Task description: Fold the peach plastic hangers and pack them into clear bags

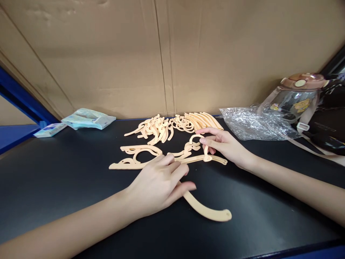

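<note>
Beige plastic pieces that look like folding clothes hanger parts lie on the black table (67, 201). My left hand (160, 180) is closed on a curved hanger arm (208, 211), whose holed end sticks out toward the front right. Between the thumb and fingers of my right hand (223, 145) is a curved hanger hook (206, 151), its round base just over a long flat arm (219, 160). More hook pieces (188, 148) lie close to its left. Left of my left hand are further joined or overlapping arm pieces (126, 164), partly covered by that hand.
Behind my hands are a heap of mixed beige pieces (159, 127), small hooks (184, 124) and a row of arms (205, 120). A clear plastic bag (256, 122) and a strapped water bottle (296, 99) stand right. Tissue packs (88, 118) lie left, before a cardboard wall (107, 54).
</note>
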Motion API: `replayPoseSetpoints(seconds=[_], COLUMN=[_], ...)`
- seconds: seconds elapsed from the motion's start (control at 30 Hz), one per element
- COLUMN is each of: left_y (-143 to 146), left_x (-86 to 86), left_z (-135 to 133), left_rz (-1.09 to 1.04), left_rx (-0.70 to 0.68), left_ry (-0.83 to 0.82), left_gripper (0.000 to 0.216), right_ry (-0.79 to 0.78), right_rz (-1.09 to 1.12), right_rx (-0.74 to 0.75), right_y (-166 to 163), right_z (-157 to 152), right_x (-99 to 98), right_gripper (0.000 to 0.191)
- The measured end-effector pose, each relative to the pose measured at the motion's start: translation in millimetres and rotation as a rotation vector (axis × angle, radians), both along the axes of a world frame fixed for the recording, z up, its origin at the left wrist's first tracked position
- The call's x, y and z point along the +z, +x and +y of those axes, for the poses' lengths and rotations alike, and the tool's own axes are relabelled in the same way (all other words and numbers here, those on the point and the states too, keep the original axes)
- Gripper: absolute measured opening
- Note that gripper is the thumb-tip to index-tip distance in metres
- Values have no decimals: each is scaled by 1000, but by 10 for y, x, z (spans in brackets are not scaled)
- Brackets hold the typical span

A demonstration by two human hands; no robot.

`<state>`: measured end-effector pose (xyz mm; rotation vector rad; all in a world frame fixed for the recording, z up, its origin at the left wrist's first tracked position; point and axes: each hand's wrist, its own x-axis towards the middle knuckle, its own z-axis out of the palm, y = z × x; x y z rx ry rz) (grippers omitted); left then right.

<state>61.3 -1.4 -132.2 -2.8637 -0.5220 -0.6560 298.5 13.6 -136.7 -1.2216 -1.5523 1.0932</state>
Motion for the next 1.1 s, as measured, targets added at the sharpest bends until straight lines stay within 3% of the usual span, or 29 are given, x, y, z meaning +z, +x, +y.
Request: replayPoseSetpoints(seconds=[0.13,0.4,0.67,0.87,1.1], left_y=[8,-13,-28,-28,-25], left_x=[5,-41,-22,-6,1], left_z=[-25,19,4,-3,2], left_rz=[-38,-4,-91,-101,-48], left_rx=[-63,-114,-49,-31,24], left_ry=[0,20,-11,28,-16], left_gripper=[69,50,37,40,41], right_ry=[27,12,-11,-45,-103], right_rz=[-14,7,75,283,304], right_rx=[22,28,-39,-139,-135], right_y=[1,-23,-39,-16,-74], right_z=[5,-11,-49,-86,-140], right_x=[-13,-4,33,89,93], right_gripper=[33,35,34,39,38])
